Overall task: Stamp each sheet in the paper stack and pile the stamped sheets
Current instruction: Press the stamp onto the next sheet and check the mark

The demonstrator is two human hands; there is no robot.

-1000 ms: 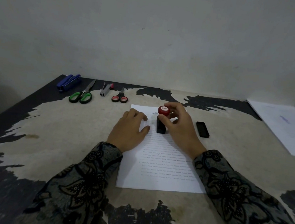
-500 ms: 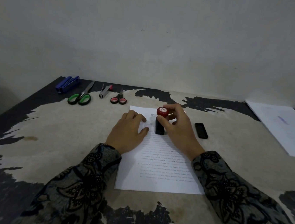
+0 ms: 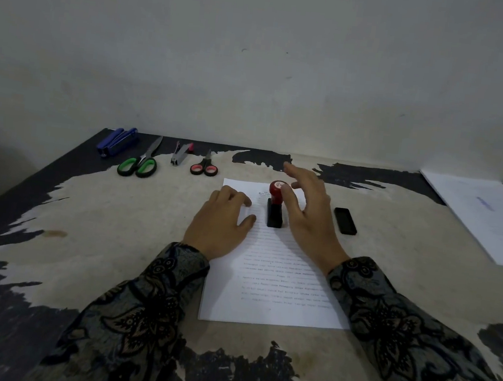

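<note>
A printed white sheet lies in front of me on the worn table. A stamp with a red knob and black base stands upright on the sheet's upper part. My right hand hovers just right of the stamp with fingers spread, the thumb close to the red knob, gripping nothing. My left hand rests flat on the sheet's left side, pressing it down. A pile of white sheets with a blue mark lies at the far right.
A black stamp cap lies right of the sheet. Along the back edge sit a blue stapler, green-handled scissors, a staple remover and small red-handled scissors. A wall rises right behind the table.
My right hand has let go of the stamp's red knob and opened, fingers lifting up and to the right. The stamp stays standing on the sheet. My left hand has not moved.
</note>
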